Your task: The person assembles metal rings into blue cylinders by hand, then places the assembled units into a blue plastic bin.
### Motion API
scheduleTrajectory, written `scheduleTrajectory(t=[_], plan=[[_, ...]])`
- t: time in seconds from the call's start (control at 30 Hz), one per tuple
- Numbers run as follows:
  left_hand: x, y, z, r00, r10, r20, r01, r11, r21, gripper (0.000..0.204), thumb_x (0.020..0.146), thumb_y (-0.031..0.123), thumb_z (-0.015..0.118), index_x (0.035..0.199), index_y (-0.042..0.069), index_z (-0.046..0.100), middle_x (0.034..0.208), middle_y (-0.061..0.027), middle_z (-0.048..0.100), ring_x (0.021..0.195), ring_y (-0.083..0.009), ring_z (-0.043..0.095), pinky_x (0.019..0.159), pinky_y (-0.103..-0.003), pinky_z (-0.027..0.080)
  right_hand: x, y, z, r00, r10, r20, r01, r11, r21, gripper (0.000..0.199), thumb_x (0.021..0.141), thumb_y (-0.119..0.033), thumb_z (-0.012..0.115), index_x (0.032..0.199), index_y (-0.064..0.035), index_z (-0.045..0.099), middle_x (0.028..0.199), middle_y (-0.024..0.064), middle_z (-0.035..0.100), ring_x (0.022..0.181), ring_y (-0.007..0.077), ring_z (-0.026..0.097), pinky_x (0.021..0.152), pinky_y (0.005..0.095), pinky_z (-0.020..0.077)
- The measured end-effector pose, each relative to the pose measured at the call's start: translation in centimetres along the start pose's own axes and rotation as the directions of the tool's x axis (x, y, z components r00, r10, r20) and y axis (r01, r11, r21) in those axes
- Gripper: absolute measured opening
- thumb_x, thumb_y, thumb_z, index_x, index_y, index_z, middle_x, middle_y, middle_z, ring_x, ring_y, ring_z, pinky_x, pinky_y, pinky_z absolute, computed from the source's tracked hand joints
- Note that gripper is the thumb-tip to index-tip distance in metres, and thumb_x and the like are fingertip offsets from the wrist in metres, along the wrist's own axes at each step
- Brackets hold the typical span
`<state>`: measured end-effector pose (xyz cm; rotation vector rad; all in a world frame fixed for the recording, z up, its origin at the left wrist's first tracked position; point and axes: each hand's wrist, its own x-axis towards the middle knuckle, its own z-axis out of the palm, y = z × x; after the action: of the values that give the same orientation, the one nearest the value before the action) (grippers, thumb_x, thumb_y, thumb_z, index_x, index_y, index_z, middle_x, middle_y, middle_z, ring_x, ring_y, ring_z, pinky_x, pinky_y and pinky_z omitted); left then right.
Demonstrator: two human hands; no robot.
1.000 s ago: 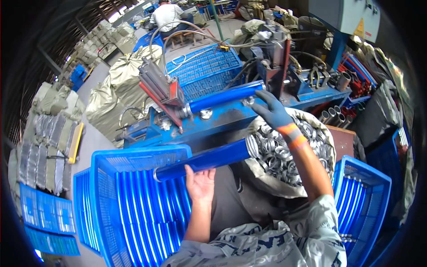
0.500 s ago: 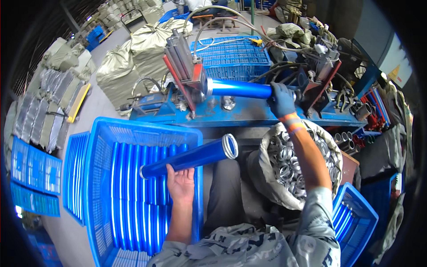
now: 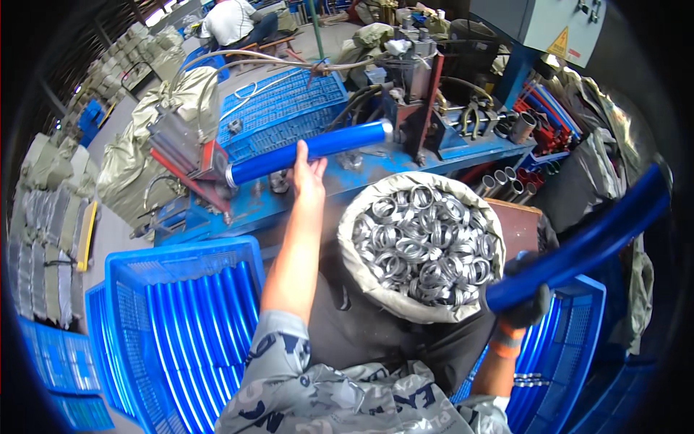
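Observation:
A shiny blue tube point(image 3: 278, 160) lies between the two clamp heads of the bench machine, its left end at the left head point(image 3: 210, 170) and its right end close to the right head point(image 3: 418, 119). My bare left hand point(image 3: 309, 172) holds this tube near its middle, thumb on the near side. At the right, my right hand point(image 3: 526, 307), in a dark glove with an orange wristband, grips a second blue tube point(image 3: 578, 249) by its lower end. That tube slants up and away above the right blue crate point(image 3: 594, 304); its far end is blurred.
Between my arms stands a fabric sack point(image 3: 347, 249) full of metal rings point(image 3: 426, 239). A blue crate point(image 3: 119, 267) of blue tubes is at left. Bare metal tubes point(image 3: 499, 181) lie by the blue bench point(image 3: 332, 181). Farther off, a person point(image 3: 230, 22) sits.
My right hand has taken its tube out of the machine and over to the right crate. My left hand has raised the other tube from above the left crate into the machine. The view has turned right.

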<state>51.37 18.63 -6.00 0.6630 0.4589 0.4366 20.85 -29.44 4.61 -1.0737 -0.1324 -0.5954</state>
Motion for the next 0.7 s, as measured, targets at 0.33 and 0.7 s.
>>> scheduleTrajectory(t=[0.33,0.7], plan=[[7.6,-5.2,-4.3,0.981,-0.158,-0.108,0.182,0.945,0.271,0.087,0.103,0.055,0.088,0.155,-0.009,0.058,0.142,-0.0357,0.073,0.123,-0.0518,0.079,0.109,-0.063,0.063,-3.6,-3.7,-6.4,0.979,0.119,-0.167,-0.169,0.929,-0.328,0.099,0.098,-0.060,0.073,0.163,0.0106,0.051,0.107,0.0190,0.071,0.086,0.0266,0.072,0.078,0.0392,0.0588],[7.3,-2.6,-5.6,0.946,-0.319,-0.055,0.319,0.889,0.327,0.107,0.098,0.077,0.081,0.168,0.004,0.047,0.152,-0.0345,0.068,0.132,-0.0487,0.076,0.110,-0.058,0.060,-4.5,-5.1,-11.0,0.875,0.340,-0.346,-0.439,0.858,-0.266,0.064,0.109,-0.048,0.066,0.145,0.0049,0.066,0.121,0.0175,0.076,0.094,0.0245,0.076,0.082,0.0394,0.0626]])
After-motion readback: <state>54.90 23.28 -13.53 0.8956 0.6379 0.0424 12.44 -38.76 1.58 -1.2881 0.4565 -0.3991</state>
